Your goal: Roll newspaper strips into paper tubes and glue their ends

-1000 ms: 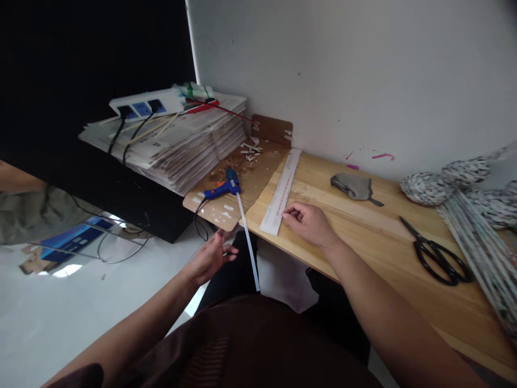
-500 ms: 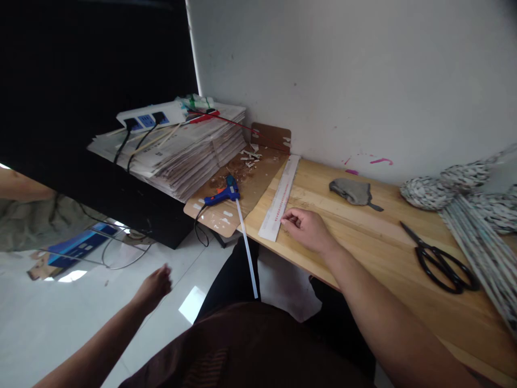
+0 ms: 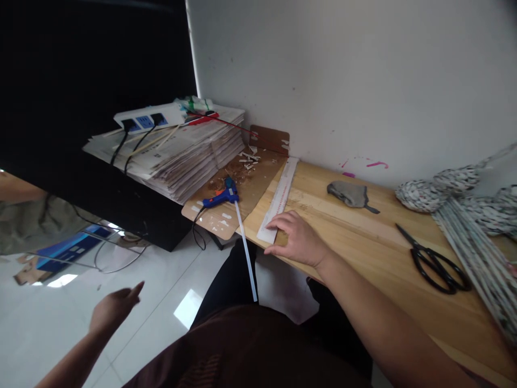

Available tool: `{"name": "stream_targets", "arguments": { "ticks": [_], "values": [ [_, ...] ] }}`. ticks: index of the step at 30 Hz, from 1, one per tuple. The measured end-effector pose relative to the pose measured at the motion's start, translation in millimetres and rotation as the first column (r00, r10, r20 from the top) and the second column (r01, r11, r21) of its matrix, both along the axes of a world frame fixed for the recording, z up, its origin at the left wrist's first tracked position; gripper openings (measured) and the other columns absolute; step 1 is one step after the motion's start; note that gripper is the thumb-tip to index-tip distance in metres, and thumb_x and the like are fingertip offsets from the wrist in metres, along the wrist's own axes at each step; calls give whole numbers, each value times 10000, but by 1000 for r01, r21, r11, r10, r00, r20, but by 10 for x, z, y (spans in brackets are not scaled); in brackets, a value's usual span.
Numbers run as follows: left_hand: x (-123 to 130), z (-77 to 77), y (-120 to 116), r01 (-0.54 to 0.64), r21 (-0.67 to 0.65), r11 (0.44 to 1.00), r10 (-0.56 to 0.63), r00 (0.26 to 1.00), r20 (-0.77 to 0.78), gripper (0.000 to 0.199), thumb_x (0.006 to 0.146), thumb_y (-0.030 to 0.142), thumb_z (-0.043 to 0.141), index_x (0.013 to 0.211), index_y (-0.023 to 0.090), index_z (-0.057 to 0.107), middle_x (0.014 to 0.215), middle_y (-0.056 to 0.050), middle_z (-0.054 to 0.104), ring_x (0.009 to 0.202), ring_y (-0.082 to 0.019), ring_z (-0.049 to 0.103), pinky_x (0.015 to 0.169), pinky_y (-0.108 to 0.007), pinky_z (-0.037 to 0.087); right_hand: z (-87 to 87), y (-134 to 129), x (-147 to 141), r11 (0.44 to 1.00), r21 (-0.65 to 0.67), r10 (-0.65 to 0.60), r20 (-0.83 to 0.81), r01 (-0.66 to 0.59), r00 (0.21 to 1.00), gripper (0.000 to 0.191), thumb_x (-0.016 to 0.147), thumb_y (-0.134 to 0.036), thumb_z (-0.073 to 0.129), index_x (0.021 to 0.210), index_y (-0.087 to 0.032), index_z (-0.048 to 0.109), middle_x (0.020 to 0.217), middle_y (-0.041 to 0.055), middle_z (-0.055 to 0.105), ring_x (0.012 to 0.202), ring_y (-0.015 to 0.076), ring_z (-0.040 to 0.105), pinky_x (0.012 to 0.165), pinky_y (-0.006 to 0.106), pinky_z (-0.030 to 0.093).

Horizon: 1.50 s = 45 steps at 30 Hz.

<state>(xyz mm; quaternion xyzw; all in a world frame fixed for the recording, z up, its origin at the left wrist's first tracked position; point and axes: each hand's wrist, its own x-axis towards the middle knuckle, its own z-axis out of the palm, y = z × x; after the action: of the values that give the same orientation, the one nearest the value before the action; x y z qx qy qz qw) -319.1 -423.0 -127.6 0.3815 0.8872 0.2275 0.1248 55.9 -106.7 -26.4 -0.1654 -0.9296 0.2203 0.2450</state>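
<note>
My right hand [image 3: 298, 238] is over the table's front edge, thumb and fingers spread apart. Its fingertips reach the near end of a long white strip with red print [image 3: 278, 202]; whether they touch it I cannot tell. My left hand [image 3: 115, 308] hangs over the floor at lower left, its fingers stretched out and nothing visible in it. Between the hands, a blue glue gun [image 3: 221, 197] lies on a brown board [image 3: 258, 186]. A long white glue stick [image 3: 245, 250] sticks out of its back, past the table edge.
Black scissors [image 3: 438, 267], a grey cloth piece [image 3: 349, 194] and woven paper work with long rods [image 3: 468, 253] lie on the wooden table [image 3: 363, 237]. A power strip [image 3: 151, 117] rests on a paper stack [image 3: 194, 156]. Another person's arm [image 3: 18, 188] shows at far left.
My right hand has opened from a pinch and moved slightly down beside the strip's near end. My left hand has swung left and down, its fingers straightening.
</note>
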Motion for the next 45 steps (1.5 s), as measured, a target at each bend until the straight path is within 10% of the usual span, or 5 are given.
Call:
{"name": "stream_targets", "arguments": {
  "ticks": [5,16,24,37,45],
  "values": [
    [333,252,791,117,246,962,-71,980,-188,342,820,408,591,1091,215,671,1188,-114,665,964,-268,660,765,-354,526,-21,-3,3,1000,24,6,27,-6,1000,204,839,-365,671,967,-206,677,979,75,684,982,235,564,919,401,423],
    [1682,1083,1908,785,391,481,-689,614,-385,213,849,216,648,1060,228,674,964,-51,716,934,-206,643,869,-386,494,10,0,1,998,63,17,71,-21,997,110,880,-217,554,843,-195,655,854,56,678,887,200,569,870,344,423],
    [1896,1016,2197,711,413,569,-728,669,-148,395,855,150,571,1247,197,590,1096,-93,681,970,-202,647,882,-370,507,-45,99,28,954,-272,-153,-73,128,986,68,831,-215,603,796,-188,655,756,19,660,730,153,560,733,294,433],
    [2038,1013,2746,360,585,727,-623,703,342,303,835,444,628,837,149,700,695,-25,693,629,-157,629,598,-244,486,-74,284,71,496,-866,-391,-162,59,906,418,811,-560,613,713,-154,609,620,7,615,480,84,555,416,190,394],
    [2132,1100,2624,433,695,574,-758,603,250,227,894,351,576,918,155,688,843,-55,706,781,-165,639,738,-256,485,-39,344,115,345,-939,-362,-144,-11,921,570,793,-695,550,759,-134,651,606,46,654,458,112,583,347,196,374]
  ]
}}
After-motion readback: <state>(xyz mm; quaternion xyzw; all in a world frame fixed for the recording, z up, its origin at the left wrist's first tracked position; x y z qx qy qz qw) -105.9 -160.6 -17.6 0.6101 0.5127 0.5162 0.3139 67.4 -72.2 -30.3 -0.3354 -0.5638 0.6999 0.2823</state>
